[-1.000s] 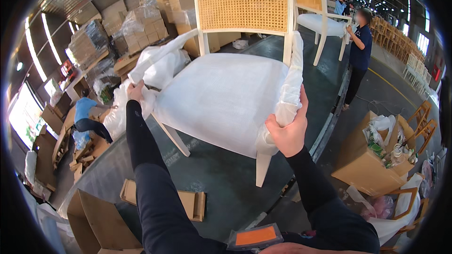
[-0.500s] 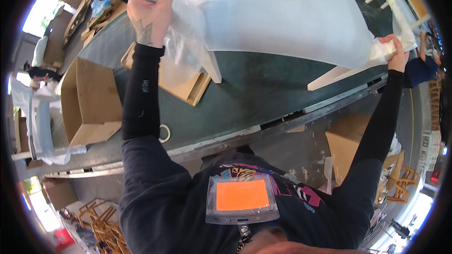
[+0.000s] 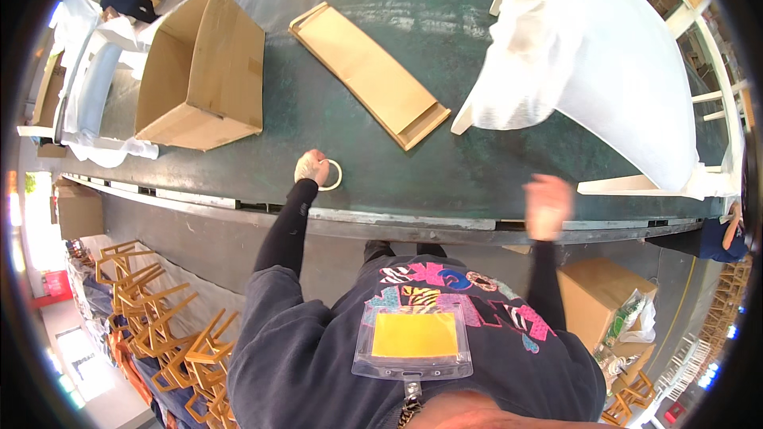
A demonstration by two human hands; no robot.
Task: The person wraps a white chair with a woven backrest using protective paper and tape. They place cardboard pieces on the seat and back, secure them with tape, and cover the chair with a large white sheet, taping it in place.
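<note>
At the near edge of the green table (image 3: 381,179), my left hand (image 3: 311,167) is closed on a pale ring-shaped tape roll (image 3: 340,175), its fingers on the ring's left side. My right hand (image 3: 548,206) is raised near the table edge, away from the wrapped furniture; motion smears its fingers, and nothing shows in it. To the right lies a white chair (image 3: 632,71) wrapped in white foam sheet, its pale legs sticking out. The loose end of the foam sheet (image 3: 520,71) hangs on its left side.
A long flat cardboard piece (image 3: 369,71) lies mid-table. An open cardboard box (image 3: 226,71) stands to its left, with another wrapped piece (image 3: 99,91) beyond. Wooden frames (image 3: 151,310) and a box (image 3: 604,294) are on the floor. Co-workers (image 3: 127,1) (image 3: 722,238) stand at both sides.
Both hands have let go of the wrapped chair. My left hand has come down onto the tape roll; my right has moved inward. The chair now appears farther right in view.
</note>
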